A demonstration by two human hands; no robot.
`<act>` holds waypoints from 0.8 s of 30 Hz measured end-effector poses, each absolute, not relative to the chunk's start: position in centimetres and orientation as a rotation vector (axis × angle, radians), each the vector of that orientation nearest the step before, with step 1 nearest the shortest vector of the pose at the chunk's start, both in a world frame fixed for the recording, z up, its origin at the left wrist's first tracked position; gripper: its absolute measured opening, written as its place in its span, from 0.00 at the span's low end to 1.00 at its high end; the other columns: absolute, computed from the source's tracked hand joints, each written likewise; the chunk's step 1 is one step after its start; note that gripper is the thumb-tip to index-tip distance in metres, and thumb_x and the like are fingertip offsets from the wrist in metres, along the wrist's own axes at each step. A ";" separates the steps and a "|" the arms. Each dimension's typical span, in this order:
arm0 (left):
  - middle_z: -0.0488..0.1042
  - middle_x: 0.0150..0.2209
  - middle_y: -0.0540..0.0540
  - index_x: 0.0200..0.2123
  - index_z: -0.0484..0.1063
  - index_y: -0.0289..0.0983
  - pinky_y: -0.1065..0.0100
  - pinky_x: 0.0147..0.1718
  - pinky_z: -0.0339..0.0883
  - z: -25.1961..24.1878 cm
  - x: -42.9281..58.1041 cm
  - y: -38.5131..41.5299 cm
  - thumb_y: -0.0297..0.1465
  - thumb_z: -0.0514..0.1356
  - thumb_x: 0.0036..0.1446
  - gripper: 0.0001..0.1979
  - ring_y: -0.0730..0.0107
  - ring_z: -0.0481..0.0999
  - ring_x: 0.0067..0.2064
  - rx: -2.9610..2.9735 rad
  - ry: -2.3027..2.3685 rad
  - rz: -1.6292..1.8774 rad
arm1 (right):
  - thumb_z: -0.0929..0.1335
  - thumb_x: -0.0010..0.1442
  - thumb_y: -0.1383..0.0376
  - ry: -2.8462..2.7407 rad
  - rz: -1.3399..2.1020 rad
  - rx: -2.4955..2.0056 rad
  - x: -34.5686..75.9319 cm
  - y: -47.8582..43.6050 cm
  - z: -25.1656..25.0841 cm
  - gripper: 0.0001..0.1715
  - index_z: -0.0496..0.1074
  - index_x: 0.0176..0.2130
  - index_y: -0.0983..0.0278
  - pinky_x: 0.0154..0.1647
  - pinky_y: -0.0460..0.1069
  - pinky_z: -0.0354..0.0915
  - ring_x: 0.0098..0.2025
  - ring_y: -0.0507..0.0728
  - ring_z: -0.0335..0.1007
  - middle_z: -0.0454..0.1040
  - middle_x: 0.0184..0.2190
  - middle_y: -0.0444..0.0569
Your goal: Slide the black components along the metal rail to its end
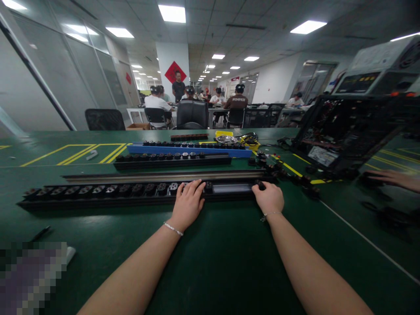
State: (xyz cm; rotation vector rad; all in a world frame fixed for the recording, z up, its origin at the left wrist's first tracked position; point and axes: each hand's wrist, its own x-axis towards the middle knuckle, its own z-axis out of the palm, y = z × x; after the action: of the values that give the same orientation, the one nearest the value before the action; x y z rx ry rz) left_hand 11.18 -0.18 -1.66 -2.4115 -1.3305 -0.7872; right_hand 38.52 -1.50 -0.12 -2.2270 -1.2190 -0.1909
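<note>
A long black rail (108, 204) lies across the green table before me, with a row of round black socket-like modules (85, 191) set along it. On the row, near the middle of the table, rests my left hand (188, 203), its fingers stretched over the modules. One module (209, 187) stands just right of these fingers, followed by a bare grey stretch of the channel (231, 188). At the rail's right end, my right hand (269, 197) is closed on a small black module (260, 185), mostly hidden by the fingers. Behind runs another long strip (157, 176).
Farther back lie a second filled black rail (173, 162) and a blue rail (190, 150). Loose black parts (308, 188) scatter to the right, near an open machine casing (348, 131). Another person's hand (393, 178) reaches in at the right. A metal dish (226, 139) stands behind.
</note>
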 end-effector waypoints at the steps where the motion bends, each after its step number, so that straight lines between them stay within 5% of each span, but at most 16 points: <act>1: 0.65 0.60 0.43 0.59 0.62 0.41 0.50 0.61 0.50 -1.7 11.2 -0.2 0.31 0.56 0.58 0.24 0.56 0.63 0.60 -2.411 -1.333 -0.785 | 0.61 0.54 0.56 -1.215 -0.180 -2.228 38.5 -1.5 -0.1 0.25 0.76 0.43 0.66 0.41 0.51 0.60 0.43 0.62 0.65 0.75 0.39 0.55; 24: 0.64 0.61 0.43 0.59 0.62 0.40 0.49 0.61 0.49 -1.6 11.2 -0.2 0.31 0.55 0.59 0.24 0.57 0.63 0.60 -2.424 -1.341 -0.771 | 0.61 0.53 0.57 -1.095 -0.124 -2.231 39.9 -1.5 0.0 0.25 0.77 0.44 0.65 0.42 0.52 0.61 0.42 0.61 0.67 0.75 0.40 0.55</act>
State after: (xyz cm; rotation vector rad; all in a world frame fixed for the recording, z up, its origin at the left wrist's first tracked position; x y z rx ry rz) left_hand 11.18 -0.19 -1.58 -2.4245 -1.3409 -0.7706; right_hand 39.85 -1.46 0.04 -2.2310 -1.0946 -0.1243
